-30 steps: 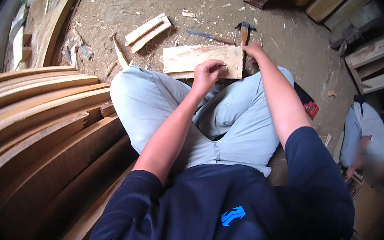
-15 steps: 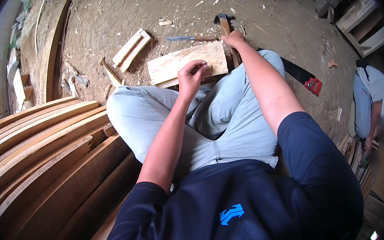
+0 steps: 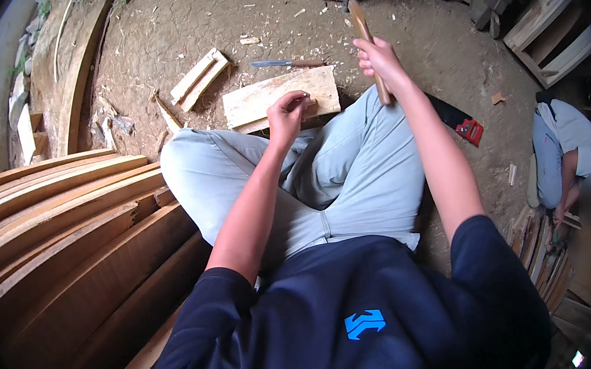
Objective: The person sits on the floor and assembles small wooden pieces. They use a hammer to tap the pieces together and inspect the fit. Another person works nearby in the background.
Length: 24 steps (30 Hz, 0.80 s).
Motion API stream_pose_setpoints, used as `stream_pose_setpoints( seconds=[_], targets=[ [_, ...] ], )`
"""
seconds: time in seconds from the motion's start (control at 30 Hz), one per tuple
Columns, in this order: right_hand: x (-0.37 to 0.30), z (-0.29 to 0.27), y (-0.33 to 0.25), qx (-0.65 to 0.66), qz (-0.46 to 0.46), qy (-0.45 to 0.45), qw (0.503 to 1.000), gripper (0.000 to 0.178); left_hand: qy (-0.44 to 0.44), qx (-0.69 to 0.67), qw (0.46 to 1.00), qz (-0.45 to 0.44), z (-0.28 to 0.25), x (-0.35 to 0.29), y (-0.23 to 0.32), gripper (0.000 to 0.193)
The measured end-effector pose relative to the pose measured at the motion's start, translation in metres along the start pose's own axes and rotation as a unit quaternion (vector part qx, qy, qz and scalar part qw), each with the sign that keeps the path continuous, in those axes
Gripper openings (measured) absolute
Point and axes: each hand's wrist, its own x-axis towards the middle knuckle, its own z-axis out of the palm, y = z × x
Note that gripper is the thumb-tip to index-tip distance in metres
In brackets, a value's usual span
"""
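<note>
Curved planks [image 3: 55,231] stacked at your left, largest thing in view. Dirt floor [image 3: 171,32] ahead, strewn with chips. Pale board [image 3: 258,98] flat on floor past your knees; knife [image 3: 286,63] just beyond it. Red-black flat pack [image 3: 468,128] on floor at your right. Your right hand [image 3: 379,59] clenched round hammer [image 3: 366,36] handle, head raised. Your left hand [image 3: 286,113] on board, fingers [image 3: 299,99] pinched together; what they hold too small to tell.
</note>
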Motion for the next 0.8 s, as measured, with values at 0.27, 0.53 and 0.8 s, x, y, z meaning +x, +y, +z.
stream_pose_setpoints(
  seconds=[0.27,0.53,0.8],
  targets=[
    [-0.156,0.003,-0.014,-0.039,0.045,-0.019,0.998,0.018,0.002,0.016,0.999,0.037,0.002,0.001,-0.008,0.014],
    [-0.201,0.025,0.038,-0.322,-0.108,0.000,0.940,0.029,0.002,0.079,0.991,0.104,0.000,-0.002,0.000,0.013],
    [-0.201,0.057,0.061,-0.478,-0.157,0.038,0.863,0.029,0.011,0.084,0.989,0.118,-0.001,-0.001,-0.006,0.016]
  ],
)
